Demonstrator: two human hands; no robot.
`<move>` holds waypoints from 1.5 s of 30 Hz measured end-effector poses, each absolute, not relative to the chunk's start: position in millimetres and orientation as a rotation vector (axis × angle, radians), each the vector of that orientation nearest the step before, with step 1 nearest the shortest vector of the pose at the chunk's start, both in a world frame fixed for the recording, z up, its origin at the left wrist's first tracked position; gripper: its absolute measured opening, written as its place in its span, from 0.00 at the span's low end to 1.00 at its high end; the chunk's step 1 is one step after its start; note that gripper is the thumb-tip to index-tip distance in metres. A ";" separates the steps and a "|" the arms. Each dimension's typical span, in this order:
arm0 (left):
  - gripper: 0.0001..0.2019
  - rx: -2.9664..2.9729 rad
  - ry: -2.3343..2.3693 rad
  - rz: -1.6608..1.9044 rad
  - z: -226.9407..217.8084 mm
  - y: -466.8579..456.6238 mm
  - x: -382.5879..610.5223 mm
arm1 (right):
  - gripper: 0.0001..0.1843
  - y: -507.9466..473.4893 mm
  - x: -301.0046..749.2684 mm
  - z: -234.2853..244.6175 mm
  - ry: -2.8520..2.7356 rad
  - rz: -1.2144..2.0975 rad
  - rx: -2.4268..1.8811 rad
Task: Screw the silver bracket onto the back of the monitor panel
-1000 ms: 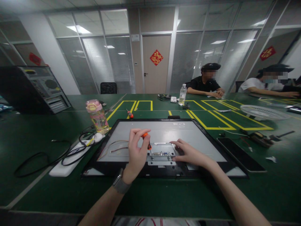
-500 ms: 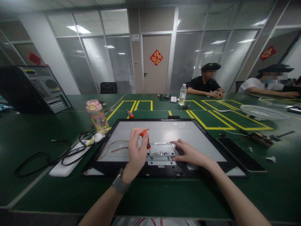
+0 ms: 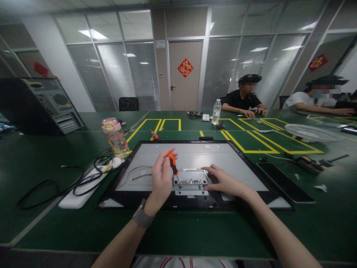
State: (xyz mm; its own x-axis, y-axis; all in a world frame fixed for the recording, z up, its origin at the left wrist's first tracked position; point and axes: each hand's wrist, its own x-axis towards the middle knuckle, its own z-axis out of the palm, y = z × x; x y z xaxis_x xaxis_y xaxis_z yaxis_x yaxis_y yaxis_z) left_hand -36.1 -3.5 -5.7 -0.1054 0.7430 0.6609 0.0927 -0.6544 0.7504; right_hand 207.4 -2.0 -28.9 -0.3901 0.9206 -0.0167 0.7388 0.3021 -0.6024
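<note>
An orange and black screwdriver [image 3: 173, 163] is in my left hand [image 3: 161, 173], its shaft slanting down to a screw near the left end of a metal bracket [image 3: 192, 175]. My right hand [image 3: 223, 181] grips the right edge of that bracket, thumb at the near corner and fingers at the far one. Small connectors [image 3: 191, 182] show in the bracket's middle. Beneath lies a flat monitor panel [image 3: 189, 154], grey-backed with a black frame, and thin wires [image 3: 139, 171] run over its left side.
Left of the panel are a drink bottle [image 3: 114, 137], a white power strip [image 3: 80, 191] and a black computer case [image 3: 36, 106]. A phone [image 3: 284, 182] lies to the right. Beyond the panel is a second red screwdriver [image 3: 154, 135]. Two people sit across the green table.
My left hand's fingers have shifted around the screwdriver, and more of its handle shows. My right hand stays on the bracket. Across the table, one person's hands have moved apart.
</note>
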 end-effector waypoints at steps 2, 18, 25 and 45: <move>0.14 1.693 0.896 1.792 -6.9 -3.1 -36.5 | 0.34 -2.5 207.0 -27.7 -2.246 0.761 -1.499; 0.10 1.869 0.950 1.893 -5.7 -2.1 -38.2 | 0.34 -0.4 207.2 -30.5 -2.263 0.745 -1.470; 0.16 1.745 0.847 1.723 -7.2 -2.5 -35.5 | 0.34 -1.0 207.1 -28.0 -2.260 0.758 -1.492; 0.09 1.936 1.019 1.971 -5.1 -4.6 -37.4 | 0.35 -1.4 205.7 -27.8 -2.259 0.753 -1.495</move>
State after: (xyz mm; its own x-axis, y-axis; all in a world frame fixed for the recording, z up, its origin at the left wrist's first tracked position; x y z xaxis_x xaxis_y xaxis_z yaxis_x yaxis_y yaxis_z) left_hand -37.4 -4.6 -5.1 -0.1245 0.5814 0.8040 0.3199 -0.7435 0.5873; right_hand 205.7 -1.4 -27.8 -0.3962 0.9180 -0.0171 0.7446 0.3103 -0.5911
